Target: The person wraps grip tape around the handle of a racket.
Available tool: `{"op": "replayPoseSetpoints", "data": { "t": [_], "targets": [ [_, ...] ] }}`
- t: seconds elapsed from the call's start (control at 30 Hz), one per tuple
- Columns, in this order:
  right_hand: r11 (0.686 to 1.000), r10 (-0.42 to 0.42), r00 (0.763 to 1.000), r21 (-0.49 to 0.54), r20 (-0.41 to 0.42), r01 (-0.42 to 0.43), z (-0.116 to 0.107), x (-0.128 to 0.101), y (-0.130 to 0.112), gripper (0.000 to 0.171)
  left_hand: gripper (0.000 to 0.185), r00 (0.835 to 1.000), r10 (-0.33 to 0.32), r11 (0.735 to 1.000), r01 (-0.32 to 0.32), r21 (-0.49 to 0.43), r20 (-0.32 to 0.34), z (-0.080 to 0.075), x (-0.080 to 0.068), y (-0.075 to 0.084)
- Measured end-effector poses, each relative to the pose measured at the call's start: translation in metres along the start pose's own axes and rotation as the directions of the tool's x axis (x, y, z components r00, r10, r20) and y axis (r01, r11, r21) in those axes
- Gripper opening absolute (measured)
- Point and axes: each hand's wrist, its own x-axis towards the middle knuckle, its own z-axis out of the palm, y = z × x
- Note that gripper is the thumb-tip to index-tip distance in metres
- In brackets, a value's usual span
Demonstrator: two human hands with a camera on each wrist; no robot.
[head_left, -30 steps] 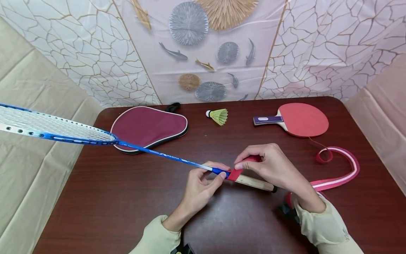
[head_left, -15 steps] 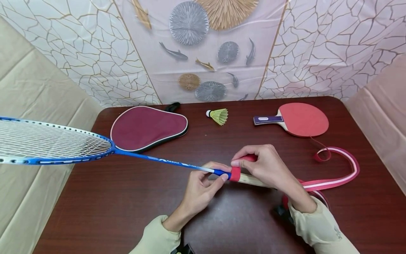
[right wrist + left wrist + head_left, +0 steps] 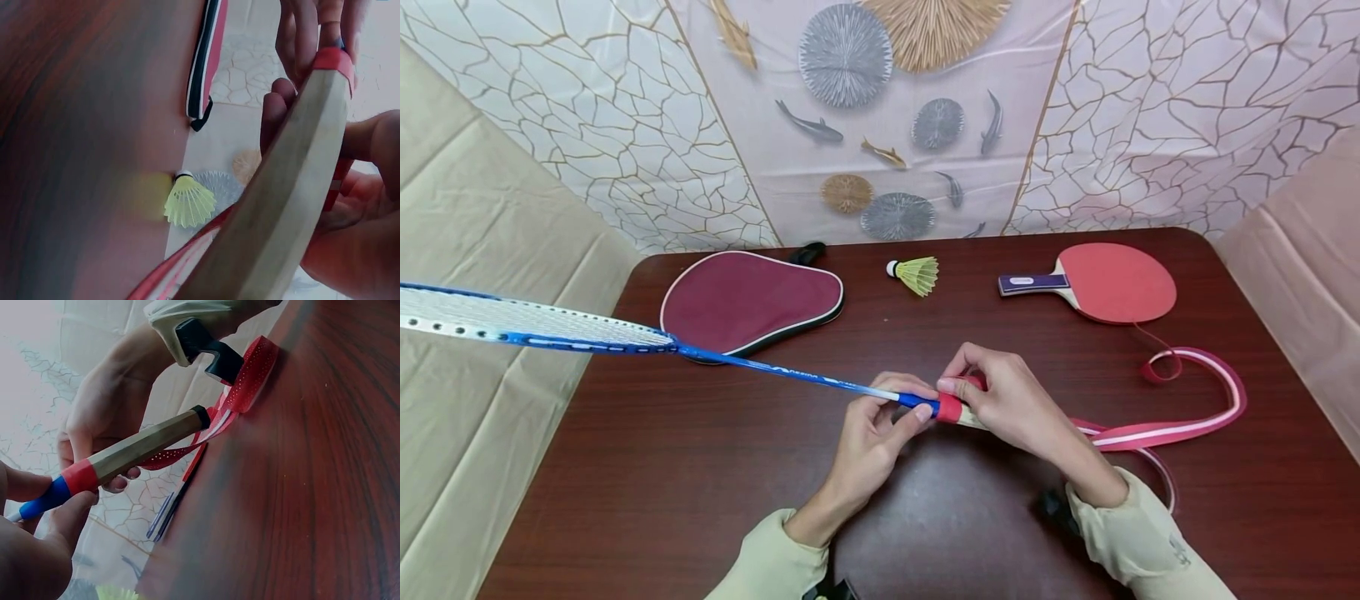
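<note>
I am wrapping red grip tape (image 3: 1157,433) onto the handle (image 3: 147,445) of a blue badminton racket (image 3: 542,335), and by my judgement I am only just starting. Going from the left: the racket head is hanging out past the left edge of the tabletop (image 3: 647,467), and the thin blue shaft is running in across it towards my hands. My left hand (image 3: 868,446) is pinching the racket where the blue collar meets the handle, fingers (image 3: 922,412) and thumb clamped on it. Right beside them, one narrow band of red tape is sitting tight around the top of the handle; that is all that is done. The rest of the handle is showing as bare pale wood down to its dark end cap, so nearly the whole length is left to cover. My right hand (image 3: 1011,404) is curling around the handle just below that band, holding the tape against it. From there the loose tape is trailing off to the right, lying on the tabletop in a long loop, red with a white strip along it and tiny perforations. The handle itself is being held low over the tabletop, near its front middle, with its faceted sides plain in the wrist views.
</note>
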Motion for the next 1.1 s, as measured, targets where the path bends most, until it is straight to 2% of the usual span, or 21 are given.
{"op": "replayPoseSetpoints", "data": {
  "t": [0.17, 0.4, 0.6, 0.67, 0.77, 0.9, 0.97, 1.1],
  "targets": [
    [0.999, -0.034, 0.999, -0.012, -0.022, 0.034, 0.005, -0.001, -0.002, 0.015, 0.016, 1.0, -0.004, 1.0, 0.004, 0.022, -0.018, -0.002, 0.001, 0.001],
    [0.998, -0.065, 0.997, -0.009, -0.034, 0.065, 0.009, -0.002, -0.002, 0.015, 0.016, 0.999, 0.003, 0.994, 0.0, 0.108, -0.035, -0.005, 0.001, 0.002],
    [0.996, -0.078, 0.996, 0.03, -0.032, 0.079, 0.012, -0.002, -0.003, 0.015, 0.016, 0.999, 0.008, 0.999, -0.005, 0.052, -0.043, -0.007, 0.004, 0.004],
    [0.996, -0.08, 0.996, 0.036, -0.036, 0.082, 0.012, -0.003, -0.003, 0.015, 0.018, 0.999, -0.005, 1.0, 0.006, 0.021, -0.043, -0.006, 0.004, 0.004],
    [0.994, -0.105, 0.993, 0.036, -0.056, 0.108, 0.013, -0.004, -0.005, 0.015, 0.026, 0.998, -0.031, 0.999, 0.033, 0.022, -0.052, -0.005, 0.005, 0.007],
    [0.981, -0.189, 0.977, 0.018, -0.104, 0.191, 0.016, -0.003, -0.008, 0.019, 0.038, 0.994, -0.085, 0.994, 0.089, 0.056, -0.061, -0.003, 0.005, 0.011],
    [0.973, -0.229, 0.966, 0.008, -0.124, 0.231, 0.017, -0.003, -0.009, 0.022, 0.039, 0.992, -0.11, 0.992, 0.113, 0.051, -0.069, -0.001, 0.005, 0.012],
    [0.96, -0.28, 0.95, -0.022, -0.14, 0.28, 0.02, -0.003, -0.011, 0.026, 0.033, 0.984, -0.14, 0.99, 0.138, -0.02, -0.106, -0.001, 0.004, 0.013]
  ]
}}
